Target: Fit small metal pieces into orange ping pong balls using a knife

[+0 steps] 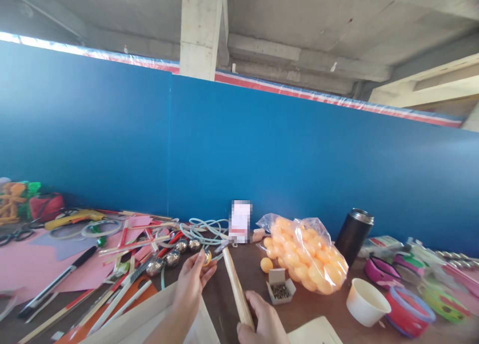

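Note:
Near the middle of the table, my left hand (192,281) pinches a shiny, yellowish-looking ball (207,257) between thumb and fingers. Several silver metal balls (172,258) lie just left of those fingers. My right hand (262,319) is wrapped round the lower part of a pale wooden stick (235,281), which tilts up and to the left. The stick's top end is close to the left hand but apart from it. Under my left forearm is a pale shallow box or tray (207,319), partly hidden by the arm.
Right of the stick lie a small box of screws (280,291), a bag of orange balls (303,254), a black bottle (354,236) and a white cup (367,302). Sticks, a marker (60,279) and pink paper (22,264) crowd the left. A phone (240,224) leans against the blue partition (280,159).

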The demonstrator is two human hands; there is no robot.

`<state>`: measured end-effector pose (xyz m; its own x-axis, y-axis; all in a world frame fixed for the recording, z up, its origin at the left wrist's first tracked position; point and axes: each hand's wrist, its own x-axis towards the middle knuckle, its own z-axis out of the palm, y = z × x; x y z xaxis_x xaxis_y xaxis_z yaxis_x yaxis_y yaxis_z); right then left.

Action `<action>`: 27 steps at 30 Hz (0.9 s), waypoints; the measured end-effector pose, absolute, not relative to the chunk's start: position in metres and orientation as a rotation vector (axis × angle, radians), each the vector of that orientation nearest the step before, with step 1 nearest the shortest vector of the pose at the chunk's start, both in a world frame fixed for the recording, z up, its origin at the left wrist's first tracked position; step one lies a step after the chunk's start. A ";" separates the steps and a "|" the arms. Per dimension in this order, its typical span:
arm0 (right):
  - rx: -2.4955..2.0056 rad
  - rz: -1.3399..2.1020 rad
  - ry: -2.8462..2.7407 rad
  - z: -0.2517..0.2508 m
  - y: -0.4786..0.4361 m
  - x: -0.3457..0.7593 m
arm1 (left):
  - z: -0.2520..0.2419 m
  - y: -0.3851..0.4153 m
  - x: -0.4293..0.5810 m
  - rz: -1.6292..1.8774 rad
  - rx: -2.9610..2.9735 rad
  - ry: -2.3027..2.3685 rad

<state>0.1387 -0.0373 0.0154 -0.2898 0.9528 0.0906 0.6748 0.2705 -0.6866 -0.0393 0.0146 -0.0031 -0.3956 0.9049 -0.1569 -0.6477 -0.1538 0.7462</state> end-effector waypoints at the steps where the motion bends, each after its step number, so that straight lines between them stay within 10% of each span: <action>1: -1.487 0.767 -2.032 0.013 -0.035 0.139 | -0.004 0.015 -0.039 1.773 0.406 0.925; 10: -1.527 1.069 -2.007 0.013 -0.033 0.139 | -0.006 0.014 -0.039 1.773 0.462 0.949; 27: -1.760 0.141 -2.012 0.058 -0.002 0.213 | 0.008 0.003 -0.030 1.600 0.630 1.103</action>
<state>0.2127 -0.0020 0.0581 -0.0753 0.9595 0.2714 0.9123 0.1761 -0.3698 -0.0302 0.0033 0.0080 -0.3165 0.9397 -0.1297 -0.4553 -0.0306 0.8898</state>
